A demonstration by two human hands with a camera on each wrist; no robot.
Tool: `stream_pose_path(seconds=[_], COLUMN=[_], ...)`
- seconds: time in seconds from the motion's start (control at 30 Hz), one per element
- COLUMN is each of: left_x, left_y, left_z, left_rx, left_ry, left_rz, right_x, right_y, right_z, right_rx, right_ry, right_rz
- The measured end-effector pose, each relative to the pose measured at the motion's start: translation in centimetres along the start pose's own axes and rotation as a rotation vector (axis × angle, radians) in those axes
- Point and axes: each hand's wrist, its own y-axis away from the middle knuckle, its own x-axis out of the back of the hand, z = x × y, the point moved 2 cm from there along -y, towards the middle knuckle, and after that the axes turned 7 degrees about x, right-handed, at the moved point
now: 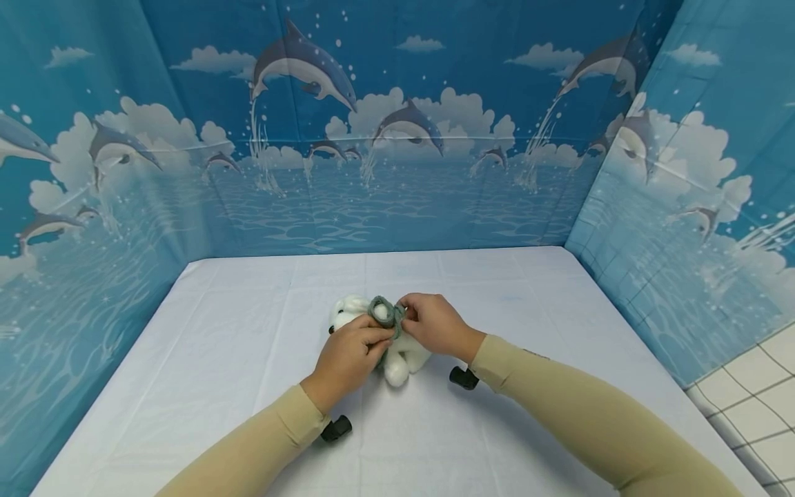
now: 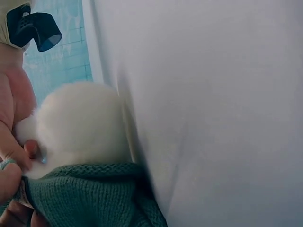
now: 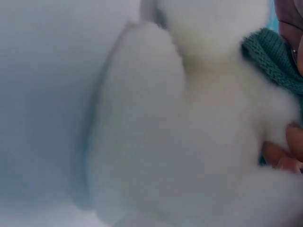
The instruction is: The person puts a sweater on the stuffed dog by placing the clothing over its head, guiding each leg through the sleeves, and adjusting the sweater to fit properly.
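A white plush toy dog [image 1: 397, 366] lies on the table, its head [image 1: 349, 308] toward the left and dark spots showing on its face. A grey-green knitted sweater [image 1: 381, 310] is partly on the toy, and a white limb pokes through a ring-shaped opening in the knit. With thumb and fingers, my left hand [image 1: 350, 352] pinches the sweater's near side. My right hand [image 1: 437, 324] holds the knit's right side beside that opening. Up close, the left wrist view shows fingers gripping the sweater's edge [image 2: 85, 194]. White fur [image 3: 189, 132] fills most of the right wrist view.
A white cloth covers the table [image 1: 261, 331]. Blue curtains [image 1: 397, 200] printed with dolphins stand at the back and sides. Black wrist devices [image 1: 337, 429] sit under both forearms, and white tiles [image 1: 754, 400] show at the lower right.
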Motion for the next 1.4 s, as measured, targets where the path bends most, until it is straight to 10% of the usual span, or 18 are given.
stream_pose_path(seconds=[0.4,0.73,1.4], left_x=[-0.1,0.1,-0.6], left_y=[-0.1,-0.3,0.0], left_z=[-0.1,0.3,0.0], left_rx=[0.022,-0.016,-0.011], left_ry=[0.003,-0.010,-0.065], left_rz=[-0.056,-0.048,-0.003], right_x=[3.0,3.0,2.2], right_y=[-1.4,-2.4,-4.2], right_z=[-0.8,-4.3,-3.5], right_rx=[-0.115,0.142,-0.006], right_ry=[-0.004,0.250,0.270], right_rz=[-0.224,-0.155,-0.359])
